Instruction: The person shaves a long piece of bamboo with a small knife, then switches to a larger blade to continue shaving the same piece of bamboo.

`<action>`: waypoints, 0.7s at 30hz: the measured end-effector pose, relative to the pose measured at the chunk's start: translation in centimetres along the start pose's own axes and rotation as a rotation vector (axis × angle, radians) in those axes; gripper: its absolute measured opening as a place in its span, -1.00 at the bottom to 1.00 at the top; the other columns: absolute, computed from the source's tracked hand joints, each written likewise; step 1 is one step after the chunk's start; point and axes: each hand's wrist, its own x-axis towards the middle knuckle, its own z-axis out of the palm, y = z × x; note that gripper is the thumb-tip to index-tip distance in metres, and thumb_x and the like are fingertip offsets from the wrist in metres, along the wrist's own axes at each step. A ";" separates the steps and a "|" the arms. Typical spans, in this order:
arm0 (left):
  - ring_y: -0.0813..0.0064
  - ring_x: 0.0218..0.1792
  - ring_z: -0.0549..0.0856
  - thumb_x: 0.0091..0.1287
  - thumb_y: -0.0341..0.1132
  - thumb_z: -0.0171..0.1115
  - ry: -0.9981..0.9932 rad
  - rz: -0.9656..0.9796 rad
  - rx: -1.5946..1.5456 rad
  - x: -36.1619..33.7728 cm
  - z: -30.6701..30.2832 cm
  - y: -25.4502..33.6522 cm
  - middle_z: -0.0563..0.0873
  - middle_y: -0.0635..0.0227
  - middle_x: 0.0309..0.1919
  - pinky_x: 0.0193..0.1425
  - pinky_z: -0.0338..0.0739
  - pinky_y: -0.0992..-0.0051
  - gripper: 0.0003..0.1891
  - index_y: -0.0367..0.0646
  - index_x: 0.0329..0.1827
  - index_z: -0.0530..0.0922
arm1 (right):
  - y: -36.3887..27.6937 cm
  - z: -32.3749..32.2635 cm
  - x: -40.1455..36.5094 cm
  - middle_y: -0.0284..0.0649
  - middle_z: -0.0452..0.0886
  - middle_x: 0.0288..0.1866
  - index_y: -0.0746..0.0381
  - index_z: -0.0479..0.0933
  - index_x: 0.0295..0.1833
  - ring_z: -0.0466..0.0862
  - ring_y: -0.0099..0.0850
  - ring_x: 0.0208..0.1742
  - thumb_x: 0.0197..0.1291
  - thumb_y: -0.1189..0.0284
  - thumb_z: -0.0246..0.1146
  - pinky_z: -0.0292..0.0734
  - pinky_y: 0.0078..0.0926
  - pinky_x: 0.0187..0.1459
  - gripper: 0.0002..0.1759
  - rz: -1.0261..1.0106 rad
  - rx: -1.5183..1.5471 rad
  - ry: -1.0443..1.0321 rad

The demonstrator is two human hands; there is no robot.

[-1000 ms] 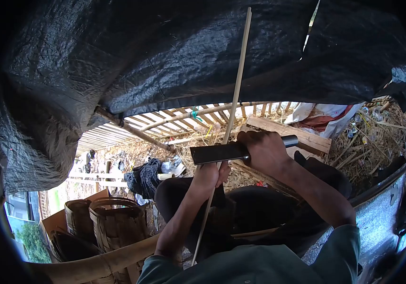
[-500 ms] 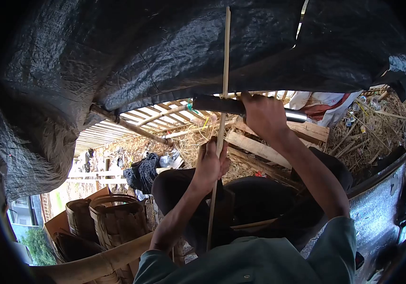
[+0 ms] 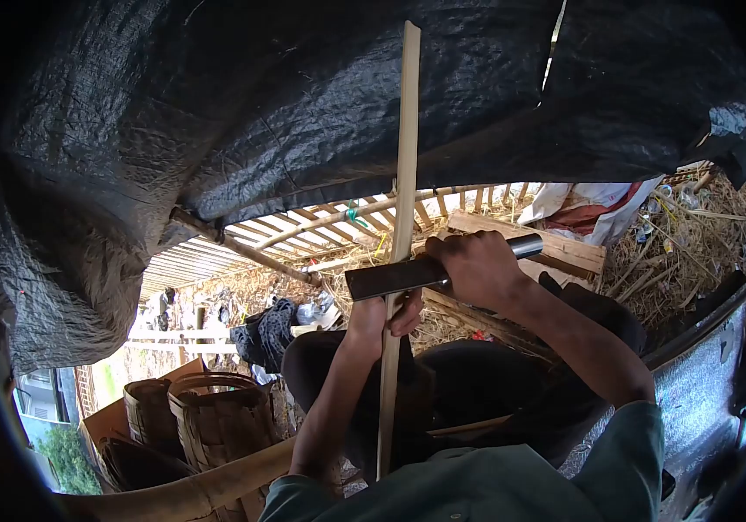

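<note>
My left hand grips a long pale bamboo strip that stands nearly upright from my lap to the black tarp above. My right hand holds a heavy knife by its metal handle, with the dark flat blade lying crosswise against the strip just above my left hand. My knees in dark trousers are below both hands.
A black plastic tarp hangs overhead on a bamboo frame. Woven baskets stand at lower left beside a thick bamboo pole. Wooden planks, straw and litter cover the ground ahead and to the right.
The knife, raised up by the tarp edge half a second ago, has come back down to just above my left hand. The strip now shows its broad face and stands more upright.
</note>
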 end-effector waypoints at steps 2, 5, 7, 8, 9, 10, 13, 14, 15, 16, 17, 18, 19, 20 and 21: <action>0.78 -0.83 0.18 0.50 0.11 -0.25 -0.083 -0.016 -0.098 0.1 -0.5 -0.4 0.20 0.60 -0.78 -0.77 0.07 0.72 -0.54 -0.03 -0.43 0.32 | -0.3 0.2 -0.1 -0.18 0.65 -0.41 0.19 0.54 -0.25 0.70 -0.22 -0.39 -0.08 0.44 0.25 0.60 -0.29 -0.39 -0.80 -0.011 -0.008 -0.014; 0.77 -0.83 0.13 0.51 0.08 -0.24 0.001 -0.082 -0.031 -0.4 0.6 0.0 0.15 0.62 -0.78 -0.77 0.05 0.71 -0.56 0.00 -0.46 0.28 | -0.3 0.0 0.0 -0.22 0.63 -0.49 0.16 0.55 -0.28 0.69 -0.28 -0.47 -0.11 0.44 0.26 0.57 -0.34 -0.46 -0.81 -0.023 -0.038 0.024; 0.76 -0.83 0.11 0.52 0.05 -0.25 0.056 -0.100 -0.021 -0.6 1.0 -0.1 0.15 0.62 -0.79 -0.77 0.03 0.69 -0.58 0.01 -0.46 0.28 | -0.2 -0.1 0.2 -0.25 0.62 -0.55 0.14 0.55 -0.32 0.67 -0.31 -0.53 -0.13 0.44 0.26 0.53 -0.37 -0.52 -0.83 -0.039 -0.127 0.085; 0.76 -0.83 0.11 0.52 0.05 -0.25 0.090 -0.105 -0.001 -0.6 1.1 -0.3 0.15 0.61 -0.79 -0.77 0.02 0.69 -0.58 0.01 -0.46 0.28 | 0.0 -0.1 0.2 -0.27 0.61 -0.57 0.13 0.55 -0.34 0.66 -0.33 -0.56 -0.14 0.44 0.27 0.52 -0.38 -0.54 -0.85 -0.050 -0.173 0.111; 0.76 -0.83 0.11 0.52 0.05 -0.25 0.124 -0.110 0.019 -0.5 1.2 -0.3 0.14 0.61 -0.79 -0.77 0.02 0.69 -0.58 0.01 -0.46 0.28 | 0.2 -0.1 0.3 -0.27 0.60 -0.59 0.13 0.55 -0.35 0.66 -0.34 -0.57 -0.14 0.45 0.26 0.51 -0.39 -0.56 -0.86 -0.051 -0.187 0.113; 0.76 -0.83 0.10 0.51 0.05 -0.23 0.133 -0.104 0.027 -0.4 1.3 -0.4 0.14 0.61 -0.79 -0.77 0.01 0.69 -0.58 0.00 -0.46 0.28 | 0.3 0.0 0.2 -0.27 0.60 -0.60 0.13 0.55 -0.37 0.65 -0.35 -0.59 -0.14 0.45 0.26 0.50 -0.39 -0.57 -0.88 -0.050 -0.200 0.113; 0.76 -0.84 0.08 0.48 0.08 -0.20 0.144 -0.096 0.026 -0.2 1.5 -0.6 0.13 0.62 -0.80 -0.79 -0.01 0.68 -0.57 -0.03 -0.47 0.28 | 0.9 0.4 0.3 -0.27 0.59 -0.62 0.14 0.54 -0.41 0.64 -0.35 -0.60 -0.13 0.47 0.25 0.48 -0.39 -0.58 -0.91 -0.060 -0.213 0.157; 0.75 -0.84 0.07 0.48 0.09 -0.21 0.134 -0.096 0.011 -0.1 1.6 -0.5 0.13 0.62 -0.79 -0.79 0.00 0.68 -0.56 -0.03 -0.46 0.27 | 1.1 0.4 0.5 -0.27 0.58 -0.62 0.14 0.54 -0.41 0.64 -0.34 -0.60 -0.13 0.47 0.24 0.48 -0.39 -0.59 -0.92 -0.065 -0.215 0.185; 0.75 -0.84 0.07 0.48 0.10 -0.22 0.127 -0.096 -0.005 -0.1 1.7 -0.5 0.13 0.61 -0.79 -0.78 0.00 0.68 -0.55 -0.04 -0.45 0.27 | 1.2 0.2 0.7 -0.26 0.58 -0.63 0.14 0.53 -0.42 0.64 -0.34 -0.60 -0.13 0.48 0.24 0.48 -0.38 -0.59 -0.93 -0.061 -0.235 0.197; 0.74 -0.84 0.07 0.47 0.13 -0.25 0.147 -0.107 0.000 -0.1 1.8 -0.5 0.12 0.61 -0.79 -0.79 0.00 0.68 -0.54 -0.04 -0.44 0.26 | 1.2 0.0 0.8 -0.26 0.57 -0.64 0.14 0.53 -0.43 0.64 -0.33 -0.61 -0.13 0.48 0.24 0.48 -0.37 -0.59 -0.93 -0.054 -0.253 0.208; 0.74 -0.84 0.07 0.47 0.10 -0.27 0.161 -0.099 0.004 0.2 1.9 -0.4 0.12 0.61 -0.79 -0.79 0.01 0.67 -0.55 -0.04 -0.44 0.26 | 1.4 -0.3 1.0 -0.25 0.56 -0.65 0.15 0.52 -0.44 0.63 -0.32 -0.61 -0.13 0.49 0.23 0.48 -0.36 -0.59 -0.94 -0.049 -0.278 0.221; 0.74 -0.84 0.07 0.48 0.08 -0.30 0.178 -0.095 0.006 0.3 1.8 -0.4 0.12 0.60 -0.79 -0.79 0.01 0.67 -0.56 -0.04 -0.44 0.26 | 2.0 0.6 1.3 -0.22 0.57 -0.66 0.16 0.53 -0.44 0.66 -0.27 -0.58 -0.10 0.48 0.23 0.52 -0.30 -0.56 -0.96 -0.063 -0.233 0.272; 0.74 -0.84 0.08 0.48 0.05 -0.32 0.197 -0.094 0.008 0.3 1.8 -0.6 0.12 0.60 -0.79 -0.79 0.01 0.67 -0.57 -0.04 -0.44 0.26 | 2.8 0.2 1.8 -0.20 0.59 -0.64 0.16 0.55 -0.43 0.67 -0.27 -0.57 -0.09 0.46 0.23 0.55 -0.32 -0.54 -0.95 0.036 -0.262 0.271; 0.71 -0.84 0.07 0.49 -0.03 -0.39 0.190 -0.099 0.042 0.1 1.9 -1.1 0.12 0.60 -0.78 -0.79 0.02 0.66 -0.60 -0.04 -0.43 0.26 | 4.2 -0.6 3.1 -0.18 0.60 -0.62 0.16 0.57 -0.42 0.69 -0.27 -0.55 -0.07 0.45 0.23 0.58 -0.34 -0.53 -0.94 0.132 -0.295 0.274; 0.69 -0.84 0.07 0.48 -0.09 -0.43 0.173 -0.129 0.027 -0.2 2.5 -2.3 0.11 0.59 -0.78 -0.79 0.03 0.65 -0.63 -0.05 -0.42 0.26 | 5.2 -1.0 4.0 -0.16 0.62 -0.59 0.15 0.59 -0.42 0.70 -0.26 -0.54 -0.06 0.43 0.23 0.60 -0.36 -0.51 -0.93 0.233 -0.319 0.276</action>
